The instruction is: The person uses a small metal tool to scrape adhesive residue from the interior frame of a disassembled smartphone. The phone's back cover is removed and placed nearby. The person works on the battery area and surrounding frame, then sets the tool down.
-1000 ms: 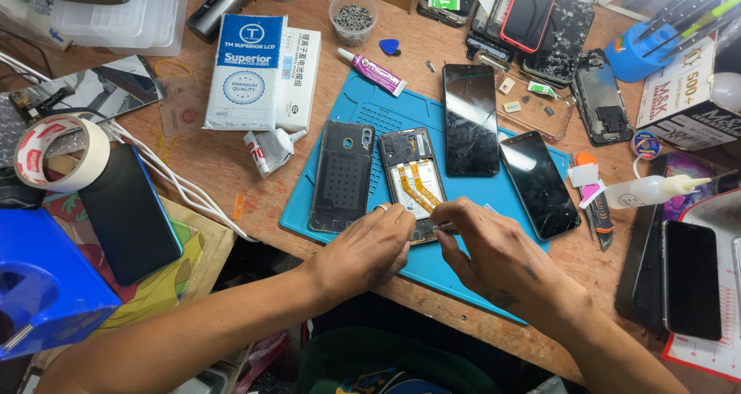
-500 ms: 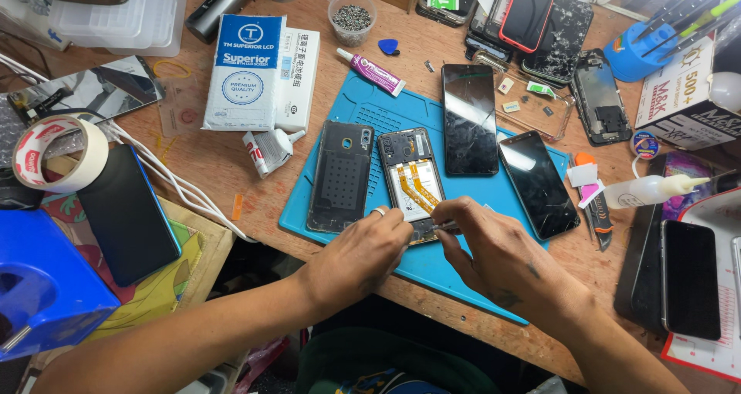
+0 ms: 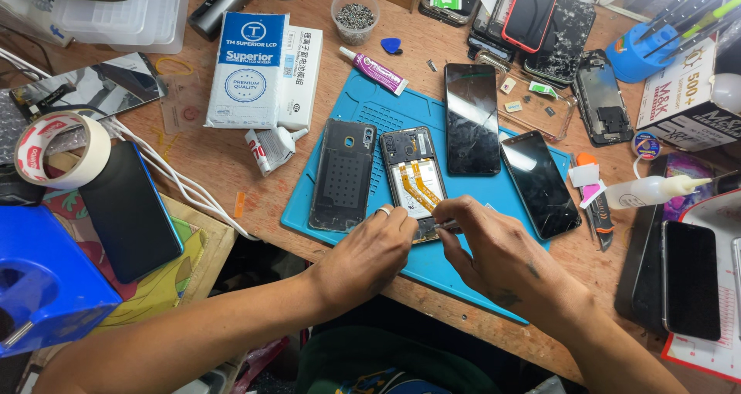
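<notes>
An opened phone [image 3: 414, 178] with orange flex cables lies on a blue work mat [image 3: 471, 267]. My left hand [image 3: 369, 257], a ring on one finger, rests its fingertips on the phone's lower left edge. My right hand [image 3: 498, 247] pinches a thin metal tool [image 3: 448, 225] whose tip sits at the phone's bottom end. The two hands almost touch over that end. A dark back cover [image 3: 343, 175] lies just left of the phone.
Two dark phone screens [image 3: 472, 118] [image 3: 539, 182] lie on the mat to the right. Behind stand a blue-white box [image 3: 248, 70], a glue tube [image 3: 379, 71], a cup of screws [image 3: 354, 13]. Tape roll [image 3: 60, 149] and black phone [image 3: 130, 209] left; squeeze bottle [image 3: 652, 191] right.
Both hands stay over the phone's bottom end. My left hand has shifted slightly right and closer to my right hand.
</notes>
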